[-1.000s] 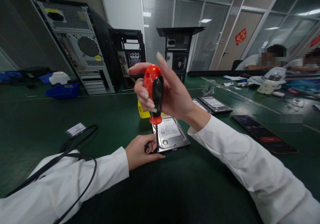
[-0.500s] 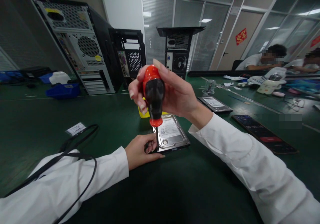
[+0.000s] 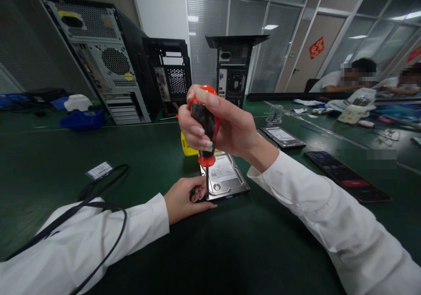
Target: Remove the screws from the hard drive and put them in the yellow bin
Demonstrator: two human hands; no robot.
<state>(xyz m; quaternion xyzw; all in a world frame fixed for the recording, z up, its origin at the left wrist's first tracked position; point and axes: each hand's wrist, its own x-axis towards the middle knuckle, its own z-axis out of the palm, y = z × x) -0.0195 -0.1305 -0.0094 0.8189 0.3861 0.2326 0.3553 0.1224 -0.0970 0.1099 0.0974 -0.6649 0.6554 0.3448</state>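
Observation:
A silver hard drive lies label up on the green table in front of me. My right hand is closed around the red and black handle of a screwdriver. The screwdriver stands nearly upright, its thin shaft coming down at the near left corner of the drive; the exact contact of the tip is too small to make out. My left hand grips that same corner, thumb along the near edge and fingers curled at the left side. Behind the drive, a yellow object is partly hidden by my right hand.
Computer cases stand at the back. Another hard drive, a clear cup and a phone lie to the right. A black cable crosses my left sleeve. A blue tray sits at the left; two people are at far right.
My right hand has turned around the screwdriver handle, with its fingers now wrapped further over the front. The handle leans slightly differently. My left hand and the drive have stayed in place.

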